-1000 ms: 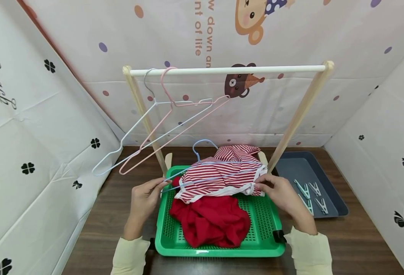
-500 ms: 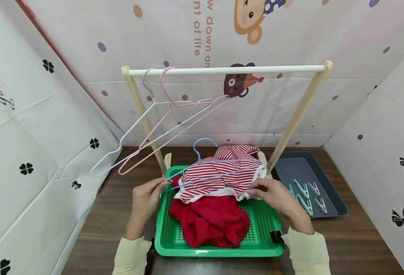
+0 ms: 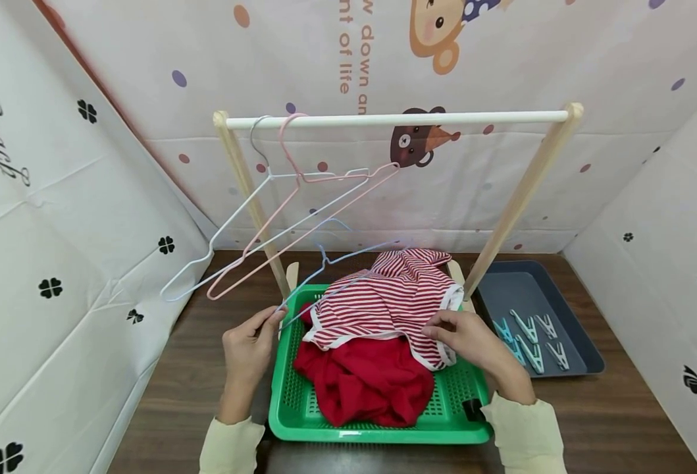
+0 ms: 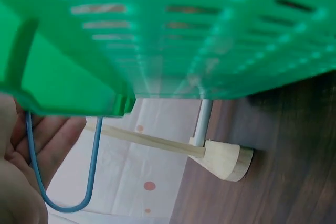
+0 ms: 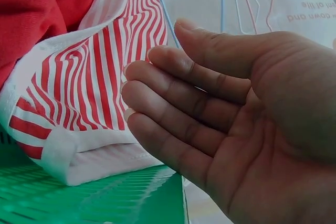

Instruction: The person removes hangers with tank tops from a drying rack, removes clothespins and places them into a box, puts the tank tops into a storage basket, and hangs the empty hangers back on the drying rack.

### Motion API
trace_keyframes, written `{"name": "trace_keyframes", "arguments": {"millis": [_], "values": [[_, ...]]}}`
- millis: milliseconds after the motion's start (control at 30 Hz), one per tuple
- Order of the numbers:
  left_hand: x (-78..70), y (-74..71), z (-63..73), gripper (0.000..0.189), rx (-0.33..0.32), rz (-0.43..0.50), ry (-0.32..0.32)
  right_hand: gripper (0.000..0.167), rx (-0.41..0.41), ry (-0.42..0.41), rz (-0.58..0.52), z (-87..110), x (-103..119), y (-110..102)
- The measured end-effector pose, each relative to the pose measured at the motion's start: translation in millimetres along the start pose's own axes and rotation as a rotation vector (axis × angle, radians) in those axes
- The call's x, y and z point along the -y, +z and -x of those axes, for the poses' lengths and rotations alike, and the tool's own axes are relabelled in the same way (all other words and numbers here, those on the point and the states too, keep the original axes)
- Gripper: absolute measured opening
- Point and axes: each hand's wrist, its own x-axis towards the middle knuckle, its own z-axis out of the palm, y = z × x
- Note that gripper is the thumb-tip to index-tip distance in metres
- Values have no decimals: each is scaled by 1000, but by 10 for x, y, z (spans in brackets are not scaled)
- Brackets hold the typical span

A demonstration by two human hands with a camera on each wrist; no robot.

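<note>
My left hand [image 3: 246,345] pinches the left end of a blue clothes hanger [image 3: 326,261] in the head view. That hanger is tilted above the basket, its far right end blurred. In the left wrist view its rounded end [image 4: 93,171] hangs past the fingers. A red-and-white striped garment [image 3: 384,299] with white trim lies crumpled in the basket, partly over a plain red cloth [image 3: 366,382]. My right hand [image 3: 463,336] is beside the striped garment's right lower edge. The right wrist view shows its fingers [image 5: 173,93] loosely extended, gripping nothing; contact with the cloth is unclear.
Under the garments is a green perforated basket [image 3: 407,434]. Behind it stands a rack with a white rail [image 3: 443,119], where a white hanger [image 3: 208,253] and a pink hanger [image 3: 271,220] hang at left. A grey tray [image 3: 516,280] with several clothespins stands right.
The blue hanger has lifted off the striped garment, rising and shifting left. My right hand has let go of the garment's edge, which now drapes lower toward the front right.
</note>
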Motion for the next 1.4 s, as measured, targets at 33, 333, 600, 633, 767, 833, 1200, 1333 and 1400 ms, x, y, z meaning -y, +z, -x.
{"name": "trace_keyframes", "arguments": {"millis": [33,333,600,633,767,833,1200,1333,1400], "values": [[-12,-2,3,19,-10,-4,-18,12,2,-2,1,1,2,1],[-57,-13,14,11,-41,-36,-141,13,8,8,15,-9,14,-11],[-81,-17,8,8,-18,-87,-170,11,-16,-52,56,-48,120,-80],[-84,-15,6,8,-15,-95,-170,11,-27,-62,61,-58,144,-89],[-88,-10,0,7,-1,-122,-163,14,-62,-91,71,-116,251,-113],[-95,-14,-5,6,5,-125,-162,14,-76,-114,77,-150,305,-115],[-140,-58,-47,10,59,-130,-213,17,-144,-226,154,-420,432,-58],[-149,-60,-59,11,75,-153,-234,27,-158,-252,227,-581,436,-6],[-152,-58,-62,11,85,-155,-239,34,-163,-255,264,-672,428,35]]}}
